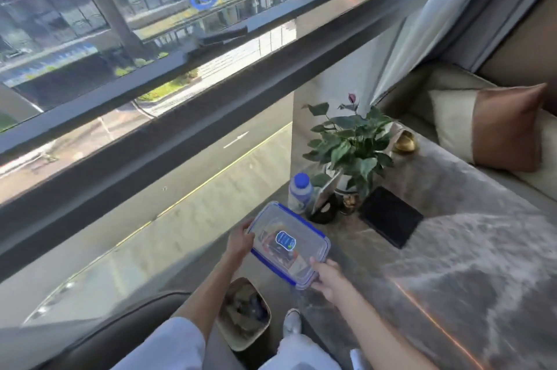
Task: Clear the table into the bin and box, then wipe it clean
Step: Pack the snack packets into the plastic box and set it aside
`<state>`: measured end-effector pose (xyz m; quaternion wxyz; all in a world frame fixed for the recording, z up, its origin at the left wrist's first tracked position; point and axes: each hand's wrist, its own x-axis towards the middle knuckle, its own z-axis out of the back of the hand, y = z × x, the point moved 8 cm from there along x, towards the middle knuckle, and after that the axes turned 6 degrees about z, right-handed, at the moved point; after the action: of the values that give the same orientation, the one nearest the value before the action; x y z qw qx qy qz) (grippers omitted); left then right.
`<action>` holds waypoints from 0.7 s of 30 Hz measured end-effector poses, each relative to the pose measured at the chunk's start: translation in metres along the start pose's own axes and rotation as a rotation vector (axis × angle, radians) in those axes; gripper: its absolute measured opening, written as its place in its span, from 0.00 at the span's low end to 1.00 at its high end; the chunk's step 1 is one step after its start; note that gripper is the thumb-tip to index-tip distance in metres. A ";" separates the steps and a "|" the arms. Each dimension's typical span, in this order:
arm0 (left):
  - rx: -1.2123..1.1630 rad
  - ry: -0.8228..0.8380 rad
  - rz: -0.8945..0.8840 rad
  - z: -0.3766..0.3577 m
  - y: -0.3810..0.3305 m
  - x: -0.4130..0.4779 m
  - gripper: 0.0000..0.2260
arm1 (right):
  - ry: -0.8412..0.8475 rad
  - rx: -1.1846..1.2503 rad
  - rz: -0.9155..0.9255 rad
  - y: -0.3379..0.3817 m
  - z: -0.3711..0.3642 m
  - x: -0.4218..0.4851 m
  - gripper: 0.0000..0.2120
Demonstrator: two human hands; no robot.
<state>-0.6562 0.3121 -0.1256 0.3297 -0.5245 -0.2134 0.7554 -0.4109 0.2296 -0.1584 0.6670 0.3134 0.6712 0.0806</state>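
Note:
A clear plastic box with a blue-rimmed lid and a blue label is held at the near left corner of the grey marble table. Some items show through its lid. My left hand grips its left end and my right hand grips its near right corner. Below, on the floor between my knees, stands a beige bin with rubbish inside. The box is level, and whether it rests on the table edge I cannot tell.
At the table's far left corner stand a white bottle with a blue cap, a potted green plant, a small jar and a gold ornament. A black flat pad lies beside them. A sofa with cushions sits beyond; a window is left.

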 end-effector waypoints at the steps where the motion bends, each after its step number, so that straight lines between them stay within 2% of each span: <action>1: -0.001 0.012 -0.002 -0.001 0.000 0.011 0.19 | -0.015 0.008 -0.012 0.001 -0.005 0.001 0.13; 4: 0.020 0.041 -0.015 -0.006 -0.009 0.015 0.22 | -0.076 0.035 -0.056 -0.005 -0.008 0.002 0.13; 8: 0.061 0.042 -0.024 -0.015 0.008 0.031 0.19 | -0.095 0.018 -0.063 -0.010 -0.004 0.009 0.16; 13: 0.077 0.064 -0.043 -0.021 0.000 0.025 0.19 | -0.092 -0.011 -0.026 -0.011 0.003 0.011 0.14; 14: 0.088 0.070 -0.033 -0.023 0.001 0.024 0.19 | -0.086 -0.006 -0.022 -0.012 0.004 0.011 0.16; 16: 0.178 0.024 -0.059 -0.025 0.004 0.025 0.20 | -0.111 -0.026 -0.008 -0.015 0.007 0.010 0.30; 18: 0.343 -0.089 -0.133 -0.023 0.001 0.018 0.23 | -0.204 -0.278 0.151 -0.002 0.014 0.003 0.43; 21: 0.574 -0.162 -0.316 -0.032 -0.017 -0.012 0.27 | -0.189 -0.955 0.611 0.036 -0.001 -0.023 0.45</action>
<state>-0.6194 0.3144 -0.1183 0.5589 -0.3092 -0.0962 0.7634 -0.4025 0.2466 -0.1203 0.7382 0.1628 0.3766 0.5355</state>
